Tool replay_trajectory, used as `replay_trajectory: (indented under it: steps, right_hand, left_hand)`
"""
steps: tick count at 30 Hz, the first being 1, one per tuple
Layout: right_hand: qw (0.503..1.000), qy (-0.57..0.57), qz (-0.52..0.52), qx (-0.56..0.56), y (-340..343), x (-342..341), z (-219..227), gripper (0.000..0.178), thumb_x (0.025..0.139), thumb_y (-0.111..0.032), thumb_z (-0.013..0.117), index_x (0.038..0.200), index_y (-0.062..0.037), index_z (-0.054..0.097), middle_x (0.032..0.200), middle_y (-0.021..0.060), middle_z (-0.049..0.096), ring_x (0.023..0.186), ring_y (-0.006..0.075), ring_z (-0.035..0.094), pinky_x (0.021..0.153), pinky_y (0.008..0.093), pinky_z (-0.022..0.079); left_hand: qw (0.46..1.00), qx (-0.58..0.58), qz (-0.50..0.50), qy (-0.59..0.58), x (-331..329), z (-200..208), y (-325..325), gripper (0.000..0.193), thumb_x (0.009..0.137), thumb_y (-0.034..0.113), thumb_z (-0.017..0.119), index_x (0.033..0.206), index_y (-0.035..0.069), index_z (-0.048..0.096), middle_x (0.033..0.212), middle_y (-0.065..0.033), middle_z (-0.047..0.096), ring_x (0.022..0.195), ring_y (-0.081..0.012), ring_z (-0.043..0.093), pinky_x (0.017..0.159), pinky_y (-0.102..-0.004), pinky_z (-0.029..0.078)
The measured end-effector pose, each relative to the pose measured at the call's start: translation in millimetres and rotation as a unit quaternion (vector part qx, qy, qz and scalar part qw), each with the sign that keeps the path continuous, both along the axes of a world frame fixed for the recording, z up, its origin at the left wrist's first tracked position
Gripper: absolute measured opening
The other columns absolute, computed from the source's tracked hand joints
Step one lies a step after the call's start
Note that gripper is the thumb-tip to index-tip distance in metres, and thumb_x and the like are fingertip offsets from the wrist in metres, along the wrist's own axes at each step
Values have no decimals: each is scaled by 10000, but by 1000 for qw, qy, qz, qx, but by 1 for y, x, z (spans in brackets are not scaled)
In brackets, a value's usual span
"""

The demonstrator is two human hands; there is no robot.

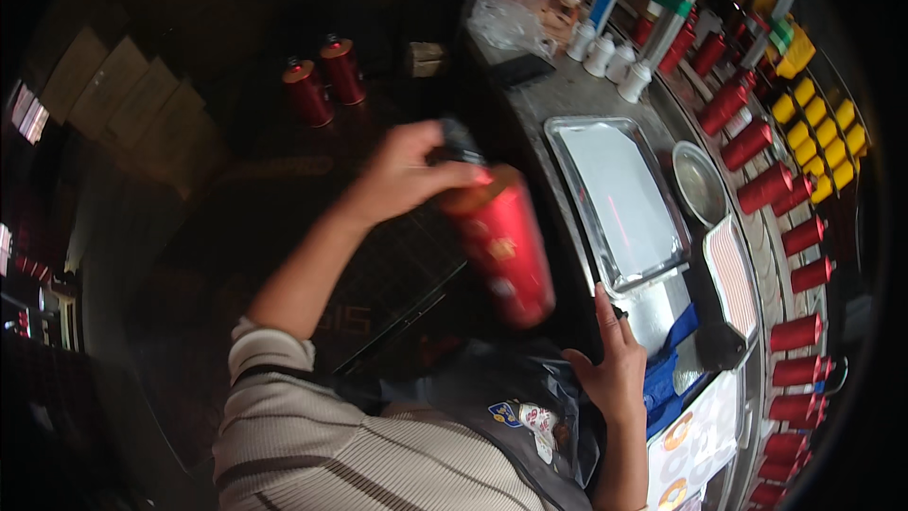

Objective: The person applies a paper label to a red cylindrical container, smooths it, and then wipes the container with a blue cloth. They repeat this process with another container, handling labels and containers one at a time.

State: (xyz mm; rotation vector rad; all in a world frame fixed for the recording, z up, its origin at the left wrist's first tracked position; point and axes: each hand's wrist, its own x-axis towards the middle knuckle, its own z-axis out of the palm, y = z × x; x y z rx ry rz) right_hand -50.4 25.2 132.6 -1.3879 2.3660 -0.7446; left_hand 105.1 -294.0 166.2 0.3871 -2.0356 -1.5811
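Observation:
In my left hand (407, 175) I grip a red metal bottle (506, 251) by its black top, with fingers wrapped round it. The bottle tilts, its base toward the lower right, and is smeared by motion. It has a gold-coloured shoulder and a small gold mark. My right hand (613, 360) is at the counter by the near end of a shallow metal tray (572, 161) with a pale, flat inside. Its fingers are stretched out and its thumb stands apart. A small dark thing shows beside its fingertips; I cannot make out what it is.
Two red bottles (343, 71) stand on the dark surface at the far left. Several white bottles (634, 82) stand on the counter near a metal bowl (700, 182). Many red bottles (764, 187) line the right side, with yellow containers (823, 137) behind. A blue cloth (662, 388) lies near my right hand.

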Motion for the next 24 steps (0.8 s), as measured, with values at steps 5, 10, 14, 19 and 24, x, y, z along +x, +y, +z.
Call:
replay_trajectory:
  steps: [5, 10, 14, 19, 24]
  right_hand:
    - [991, -87, -103, -13, 12, -12, 15, 922, 635, 35, 824, 1468, -86, 448, 1189, 166, 662, 864, 246, 632, 706, 307, 502]
    - [963, -76, -254, -52, 89, -19, 23, 877, 681, 73, 760, 1483, -87, 442, 1130, 119, 657, 617, 53, 423, 529, 193, 358]
    - [925, -122, -340, -115, 174, -31, 7, 789, 758, 83, 666, 1495, -25, 406, 1209, 98, 616, 946, 149, 584, 784, 236, 488]
    - [914, -1, -397, -84, 186, -18, 15, 725, 787, 7, 651, 1478, -43, 437, 1053, 121, 671, 819, 118, 642, 581, 209, 479]
    - [895, -36, -436, -90, 174, -9, 2, 704, 778, 2, 715, 1444, -50, 492, 1044, 105, 683, 749, 88, 594, 558, 207, 454]
  left_hand:
    - [816, -401, 391, -142, 128, 10, -123, 244, 797, 230, 757, 830, 21, 637, 811, -152, 639, 761, -296, 638, 684, -393, 491]
    - [649, -513, 517, -223, 185, -24, -280, 236, 798, 202, 726, 901, 12, 633, 889, -202, 654, 882, -411, 625, 775, -490, 501]
    - [639, -428, 546, -332, 209, -44, -351, 285, 829, 272, 703, 978, 37, 643, 949, -206, 678, 934, -413, 644, 807, -492, 516]
    - [602, -399, 549, -421, 212, -61, -393, 351, 862, 435, 673, 1037, 131, 659, 965, -180, 713, 927, -394, 683, 763, -515, 533]
    - [570, -389, 575, -439, 235, -74, -429, 565, 876, 550, 641, 1318, 206, 571, 1124, -136, 702, 1010, -380, 674, 812, -513, 536]
